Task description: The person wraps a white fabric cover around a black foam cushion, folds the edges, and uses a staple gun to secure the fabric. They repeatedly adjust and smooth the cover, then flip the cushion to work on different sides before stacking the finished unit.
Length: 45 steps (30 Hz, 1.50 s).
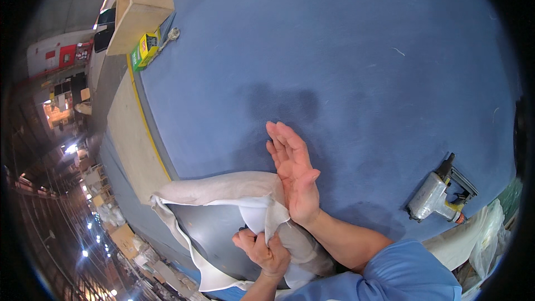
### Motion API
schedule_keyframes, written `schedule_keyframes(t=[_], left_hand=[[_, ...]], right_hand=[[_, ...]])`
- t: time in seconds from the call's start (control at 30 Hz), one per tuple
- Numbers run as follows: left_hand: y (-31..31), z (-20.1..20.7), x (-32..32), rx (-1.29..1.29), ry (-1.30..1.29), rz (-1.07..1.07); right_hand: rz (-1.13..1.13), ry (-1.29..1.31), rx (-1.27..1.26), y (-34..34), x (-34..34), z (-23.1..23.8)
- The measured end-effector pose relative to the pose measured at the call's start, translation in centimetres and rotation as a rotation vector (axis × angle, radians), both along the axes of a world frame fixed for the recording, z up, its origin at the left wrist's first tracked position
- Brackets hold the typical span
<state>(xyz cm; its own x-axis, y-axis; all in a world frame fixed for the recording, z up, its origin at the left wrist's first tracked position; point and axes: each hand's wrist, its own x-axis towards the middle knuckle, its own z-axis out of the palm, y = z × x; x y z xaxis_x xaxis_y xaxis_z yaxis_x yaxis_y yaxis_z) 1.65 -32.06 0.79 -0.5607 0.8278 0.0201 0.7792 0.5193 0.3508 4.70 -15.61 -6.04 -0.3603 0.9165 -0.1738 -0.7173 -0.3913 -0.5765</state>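
A dark grey curved panel (209, 226) lies at the near edge of the table, with light beige fabric (223, 187) wrapped over its far and right edges. The fabric's loose edge runs raggedly around the panel's left and near sides. A piece of white lining (253, 217) shows at the far right corner. My left hand (263, 253) is closed on the fabric's edge near that corner, its fingertips partly hidden. Against the outside of the same corner rests my right hand (295, 175), fingers stretched out and palm turned toward the fabric, gripping nothing.
A silver air staple gun (437, 192) lies on the blue table (356, 78) at the right. Clear plastic wrapping (487, 245) is bunched at the lower right. At the far left stand a yellow and green box (145, 50) and a wooden box (147, 5), beyond a yellow-edged strip (147, 128).
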Motion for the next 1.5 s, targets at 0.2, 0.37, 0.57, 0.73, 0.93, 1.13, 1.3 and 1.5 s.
schedule_keyframes(t=[0.2,0.37,0.57,0.73,0.93,1.13,1.3,1.5], left_hand=[[-0.2,0.1,0.0,-0.002,0.002,-0.010],[0.2,0.1,0.1,0.050,0.007,0.013],[-0.2,-0.6,-0.3,0.092,0.053,-0.028],[-0.3,-0.9,0.1,0.172,0.065,-0.045],[-0.2,-1.0,0.1,0.278,0.126,-0.026],[-0.9,-1.6,-0.1,0.392,0.139,-0.012],[-0.9,-1.0,0.1,0.423,0.098,0.036],[-0.4,-0.9,0.2,0.460,0.109,0.057]], right_hand=[[0.048,-0.062,0.049,-0.7,0.5,0.4],[0.138,-0.119,0.133,-3.1,2.0,0.6],[0.118,-0.254,0.282,-5.6,3.2,1.1],[0.240,-0.553,0.469,-9.0,5.2,1.7],[0.416,-0.675,0.589,-14.9,11.5,4.1],[0.375,-1.143,0.912,-12.0,25.3,9.0],[-0.002,-1.779,1.007,-5.9,35.4,8.7],[0.195,-1.928,1.041,-4.6,35.7,5.6]])
